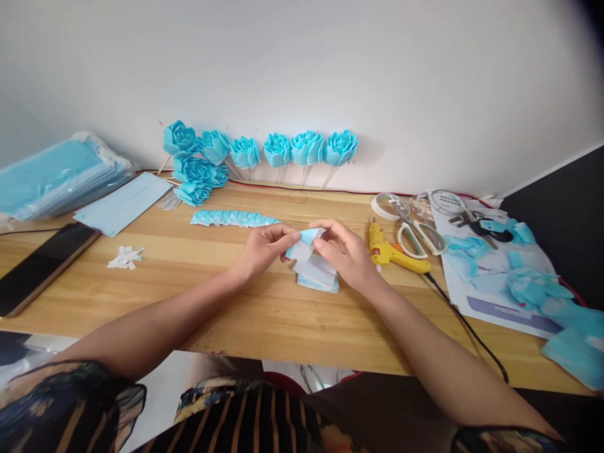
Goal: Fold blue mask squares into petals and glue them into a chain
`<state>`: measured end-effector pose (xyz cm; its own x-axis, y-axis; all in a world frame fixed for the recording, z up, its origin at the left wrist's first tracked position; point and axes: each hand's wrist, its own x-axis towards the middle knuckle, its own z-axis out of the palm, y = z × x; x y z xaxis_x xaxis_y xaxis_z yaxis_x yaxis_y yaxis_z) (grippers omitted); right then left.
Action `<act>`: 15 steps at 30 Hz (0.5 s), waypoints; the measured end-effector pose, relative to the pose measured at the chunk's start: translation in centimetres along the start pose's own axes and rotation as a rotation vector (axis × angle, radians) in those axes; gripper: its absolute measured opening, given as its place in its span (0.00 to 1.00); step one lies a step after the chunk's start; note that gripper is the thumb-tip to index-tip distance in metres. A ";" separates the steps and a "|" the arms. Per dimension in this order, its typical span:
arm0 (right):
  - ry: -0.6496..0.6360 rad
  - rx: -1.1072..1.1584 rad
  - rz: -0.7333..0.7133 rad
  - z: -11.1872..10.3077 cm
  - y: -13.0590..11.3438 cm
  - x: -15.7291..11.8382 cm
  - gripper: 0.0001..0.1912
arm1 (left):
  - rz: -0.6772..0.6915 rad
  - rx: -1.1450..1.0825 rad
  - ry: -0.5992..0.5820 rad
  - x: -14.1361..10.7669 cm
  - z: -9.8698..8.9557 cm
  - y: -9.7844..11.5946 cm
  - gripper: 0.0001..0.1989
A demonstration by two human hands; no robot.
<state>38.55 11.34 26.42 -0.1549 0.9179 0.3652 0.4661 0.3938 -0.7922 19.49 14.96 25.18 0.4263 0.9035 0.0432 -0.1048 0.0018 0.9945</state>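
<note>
Mid-frame, we pinch a folded blue-and-white fabric piece, the left hand and right hand each closing finger to thumb in a small grip, above a fabric stack. Bare wood runs below to the front edge of the surface. Far left, a transparent bag holds blue face masks.
</note>
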 end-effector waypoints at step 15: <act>0.162 -0.535 -0.545 1.3 -0.3 -0.4 0.11 | -0.130 -0.382 -0.024 -0.8 1.0 -0.4 0.15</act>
<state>37.32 10.87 25.88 -0.3725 0.5670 0.7347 0.7239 0.6729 -0.1523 20.07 13.78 24.86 0.4783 0.8751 -0.0736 -0.3729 0.2782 0.8852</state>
